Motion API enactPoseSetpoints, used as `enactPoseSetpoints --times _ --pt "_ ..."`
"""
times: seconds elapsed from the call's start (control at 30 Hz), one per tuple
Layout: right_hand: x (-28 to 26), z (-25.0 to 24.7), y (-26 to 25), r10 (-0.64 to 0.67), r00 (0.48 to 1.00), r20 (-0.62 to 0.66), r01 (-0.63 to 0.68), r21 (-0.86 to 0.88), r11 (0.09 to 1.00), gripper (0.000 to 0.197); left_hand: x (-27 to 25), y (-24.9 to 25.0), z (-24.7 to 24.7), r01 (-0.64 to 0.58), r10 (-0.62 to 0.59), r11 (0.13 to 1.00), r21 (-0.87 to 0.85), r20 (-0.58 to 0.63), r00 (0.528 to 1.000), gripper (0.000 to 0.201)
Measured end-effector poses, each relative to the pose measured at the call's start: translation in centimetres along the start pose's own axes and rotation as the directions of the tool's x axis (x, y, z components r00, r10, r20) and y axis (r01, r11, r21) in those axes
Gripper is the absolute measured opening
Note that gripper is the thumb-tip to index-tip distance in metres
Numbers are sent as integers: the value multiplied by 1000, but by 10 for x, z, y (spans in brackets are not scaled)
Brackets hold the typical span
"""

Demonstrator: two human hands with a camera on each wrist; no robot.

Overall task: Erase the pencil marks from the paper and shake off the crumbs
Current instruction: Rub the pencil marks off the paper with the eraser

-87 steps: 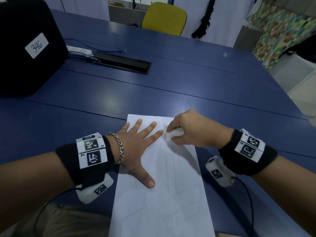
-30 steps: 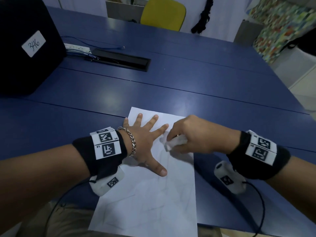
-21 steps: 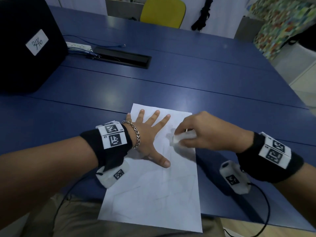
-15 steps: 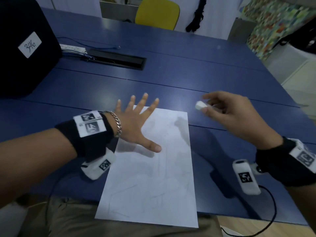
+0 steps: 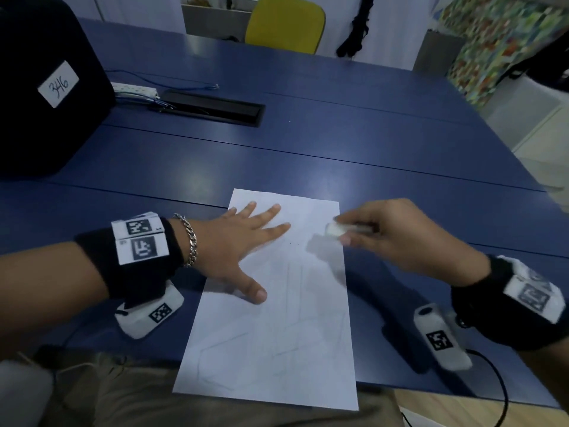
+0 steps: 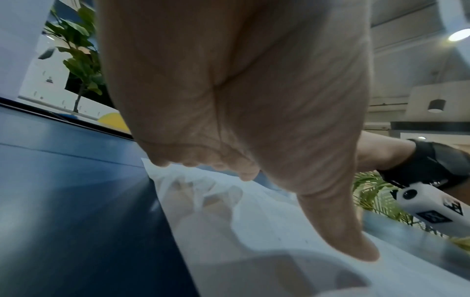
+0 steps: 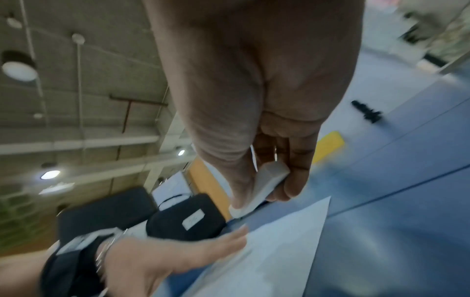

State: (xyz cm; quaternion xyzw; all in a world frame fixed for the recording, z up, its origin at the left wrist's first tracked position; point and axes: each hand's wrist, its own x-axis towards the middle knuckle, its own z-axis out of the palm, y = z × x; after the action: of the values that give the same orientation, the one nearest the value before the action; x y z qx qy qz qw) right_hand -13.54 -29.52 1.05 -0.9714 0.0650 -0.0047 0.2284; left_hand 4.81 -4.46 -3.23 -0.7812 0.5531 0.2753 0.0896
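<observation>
A white sheet of paper (image 5: 277, 318) with faint pencil lines lies on the blue table (image 5: 338, 155), its near edge hanging over the table's front. My left hand (image 5: 243, 248) lies flat on the sheet's far left part, fingers spread and straight; the left wrist view shows the palm (image 6: 254, 100) over the paper (image 6: 254, 231). My right hand (image 5: 397, 238) pinches a white eraser (image 5: 335, 230) just above the sheet's far right corner. In the right wrist view the eraser (image 7: 262, 186) sits between thumb and fingers, off the paper (image 7: 267, 251).
A black case (image 5: 40, 97) with a label reading 346 stands at the far left. A black cable hatch (image 5: 215, 107) and a white power strip (image 5: 135, 89) lie behind. A yellow chair (image 5: 284, 24) stands past the table.
My right hand stopped rubbing, lifted the eraser off to the far right, then came back above the sheet's right corner. My left hand stayed flat on the paper.
</observation>
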Motion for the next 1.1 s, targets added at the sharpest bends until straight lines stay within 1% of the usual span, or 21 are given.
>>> enactPoseSetpoints --times 0.07,0.13,0.33,0.37,0.43,0.47,0.5,0.53,0.6,0.63,0.67,0.7,0.77,0.8,0.83,0.9,0.93,0.97,1.0,1.07,1.1 --pt "9 16 -12 -113 989 91 122 -99 988 35 7 1 6 25 -26 998 53 9 1000 142" --pt "19 28 -23 -171 974 148 191 -138 972 34 12 0 8 40 -40 997 69 0 999 147" --pt "36 37 -32 -200 962 186 232 -165 959 23 15 -1 9 57 -57 996 66 0 998 147" --pt "34 37 -34 -215 949 229 256 -167 952 24 16 -1 10 59 -59 996 62 -2 998 146" --pt "28 35 -41 -266 896 357 332 -138 933 26 17 -1 9 64 -63 996 55 -5 998 146" --pt "28 34 -43 -285 874 393 359 -128 925 27 19 -2 9 65 -65 996 55 -6 998 146" --pt "31 33 -42 -287 874 392 364 -138 921 28 19 -2 9 66 -66 996 54 -7 998 146" --pt "37 31 -38 -271 893 360 346 -165 923 29 19 -2 9 68 -68 996 52 -11 998 146" --pt "46 28 -29 -224 943 247 275 -198 941 32 19 -1 9 72 -72 996 50 -12 997 146" --pt "46 27 -25 -219 953 210 261 -197 945 32 19 0 9 75 -74 996 50 -8 997 146" --pt "44 28 -26 -236 948 212 277 -190 942 31 18 1 9 77 -76 996 51 -7 997 146" --pt "39 29 -31 -275 926 257 325 -176 929 30 18 1 9 79 -79 996 52 -6 997 146" --pt "28 34 -42 -363 836 412 446 -124 886 28 18 1 9 81 -81 995 57 -2 997 146" --pt "29 35 -44 -377 806 456 475 -120 872 28 18 0 9 81 -81 995 58 -1 997 146" --pt "35 33 -43 -360 815 454 464 -139 875 28 18 0 9 80 -80 995 56 0 997 146" --pt "48 26 -34 -299 889 348 378 -186 907 31 18 0 8 79 -79 996 47 3 997 147" --pt "52 25 -29 -285 911 297 352 -205 913 32 18 0 8 80 -80 996 43 4 997 147" --pt "51 26 -28 -301 914 271 361 -207 910 31 18 1 8 81 -81 996 41 3 997 147" --pt "46 28 -31 -340 898 281 400 -196 895 28 19 1 8 84 -84 996 42 1 996 148" --pt "31 37 -44 -438 804 401 525 -134 841 24 18 1 7 93 -94 995 45 11 996 148" --pt "27 39 -47 -447 773 451 543 -105 833 24 18 1 7 95 -96 994 49 18 995 148"
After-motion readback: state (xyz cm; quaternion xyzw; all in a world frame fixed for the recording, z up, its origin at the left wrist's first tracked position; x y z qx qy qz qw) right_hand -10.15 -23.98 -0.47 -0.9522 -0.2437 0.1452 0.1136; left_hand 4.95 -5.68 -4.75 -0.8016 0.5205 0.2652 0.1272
